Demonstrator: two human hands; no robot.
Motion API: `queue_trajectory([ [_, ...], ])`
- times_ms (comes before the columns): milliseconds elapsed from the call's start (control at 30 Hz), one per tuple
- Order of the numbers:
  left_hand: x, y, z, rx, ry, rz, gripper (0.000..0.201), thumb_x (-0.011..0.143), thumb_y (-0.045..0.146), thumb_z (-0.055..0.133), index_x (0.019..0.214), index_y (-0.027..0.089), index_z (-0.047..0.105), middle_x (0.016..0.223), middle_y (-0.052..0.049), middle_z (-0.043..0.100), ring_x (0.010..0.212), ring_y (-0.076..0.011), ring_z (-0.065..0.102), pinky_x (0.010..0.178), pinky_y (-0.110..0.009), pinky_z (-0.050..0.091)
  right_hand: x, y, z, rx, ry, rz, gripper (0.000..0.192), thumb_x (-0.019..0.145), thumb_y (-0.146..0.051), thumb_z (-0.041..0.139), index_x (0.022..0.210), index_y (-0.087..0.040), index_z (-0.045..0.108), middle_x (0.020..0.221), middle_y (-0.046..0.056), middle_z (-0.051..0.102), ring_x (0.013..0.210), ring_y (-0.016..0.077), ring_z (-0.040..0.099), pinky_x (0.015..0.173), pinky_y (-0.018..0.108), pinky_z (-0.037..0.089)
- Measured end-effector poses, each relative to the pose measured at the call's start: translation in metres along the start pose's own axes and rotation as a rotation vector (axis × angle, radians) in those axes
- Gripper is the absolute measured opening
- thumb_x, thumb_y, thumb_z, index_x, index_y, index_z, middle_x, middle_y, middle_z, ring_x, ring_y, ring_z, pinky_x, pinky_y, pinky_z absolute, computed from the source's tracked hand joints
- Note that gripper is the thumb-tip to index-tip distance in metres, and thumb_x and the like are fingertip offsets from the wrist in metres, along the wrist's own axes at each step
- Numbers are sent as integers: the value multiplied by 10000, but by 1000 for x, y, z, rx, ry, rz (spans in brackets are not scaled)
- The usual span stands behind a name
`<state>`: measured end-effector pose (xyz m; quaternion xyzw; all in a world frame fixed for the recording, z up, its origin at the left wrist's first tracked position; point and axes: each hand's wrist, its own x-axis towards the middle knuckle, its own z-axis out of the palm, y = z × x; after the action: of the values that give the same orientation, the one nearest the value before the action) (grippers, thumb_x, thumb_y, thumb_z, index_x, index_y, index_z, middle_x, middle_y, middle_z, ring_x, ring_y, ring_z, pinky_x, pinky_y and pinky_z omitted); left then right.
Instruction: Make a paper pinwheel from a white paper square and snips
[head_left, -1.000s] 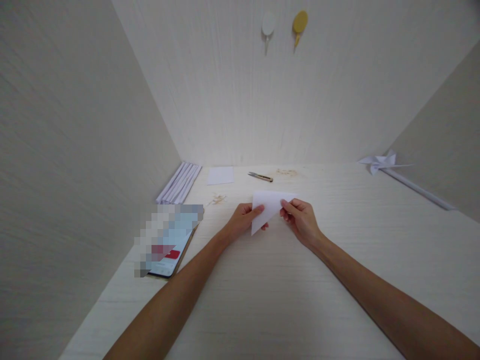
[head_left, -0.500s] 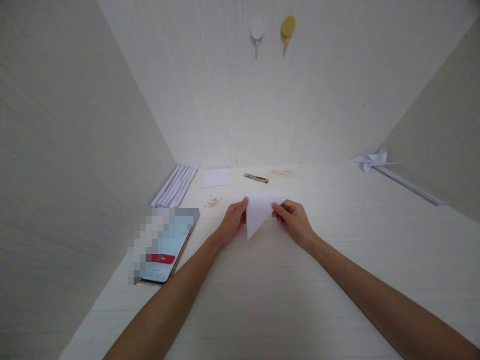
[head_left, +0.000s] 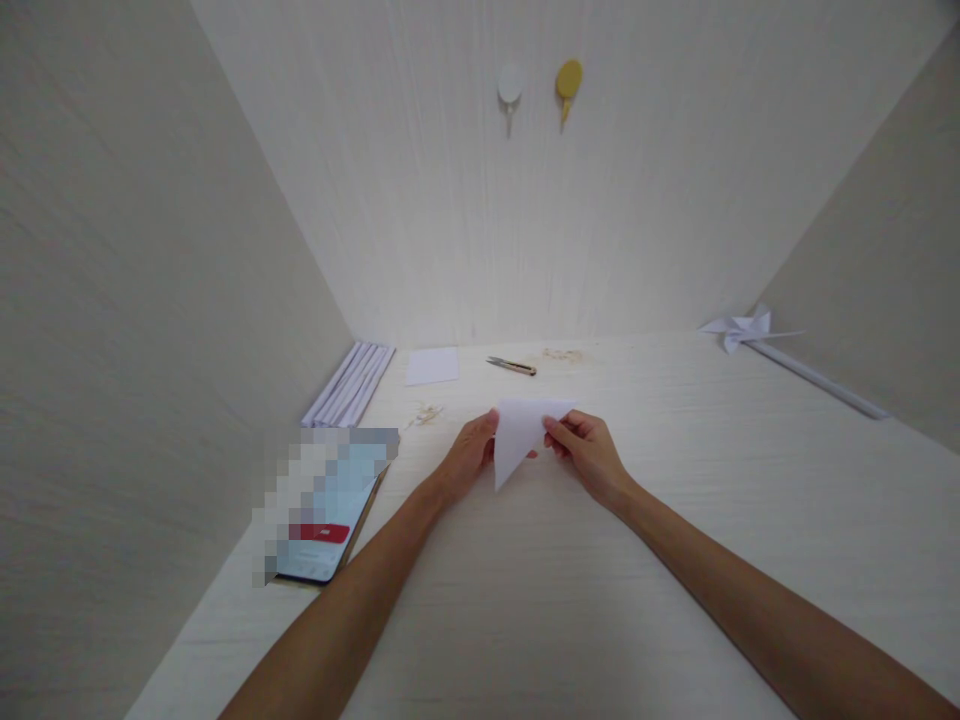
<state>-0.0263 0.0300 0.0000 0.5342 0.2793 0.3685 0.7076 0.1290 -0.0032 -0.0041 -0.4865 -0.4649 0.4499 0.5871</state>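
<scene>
A white sheet of paper, folded into a triangle, is held above the table between both hands, one point hanging down toward me. My left hand pinches its left edge, thumb on the front; a fingertip shows past the slanted edge from behind. My right hand grips the slanted edge near the right corner between thumb and fingers. Beyond the paper lie thread snips with dark blades. Left of them a flat white paper square rests on the table.
A phone, partly pixelated, lies at the left by my forearm. Behind it are several rolled paper sticks. A paper pinwheel on a stick lies at the right wall. Thin scraps and two wall hooks also show.
The whole view has shifted slightly, so things sit a little lower. A left-hand fingertip now shows below the paper's slanted edge. Both hands keep their hold on the folded paper.
</scene>
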Motion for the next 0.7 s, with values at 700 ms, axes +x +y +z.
queue_trajectory([
  [700,-2,-1,-3,183,-25,57,691,476,618,616,942,112,558,862,-121,645,687,-176,608,581,-249,447,0,-3,1,24,-80,-16,220,636,-341,626,562,-149,548,464,-30,533,404,57,391,409,207,286],
])
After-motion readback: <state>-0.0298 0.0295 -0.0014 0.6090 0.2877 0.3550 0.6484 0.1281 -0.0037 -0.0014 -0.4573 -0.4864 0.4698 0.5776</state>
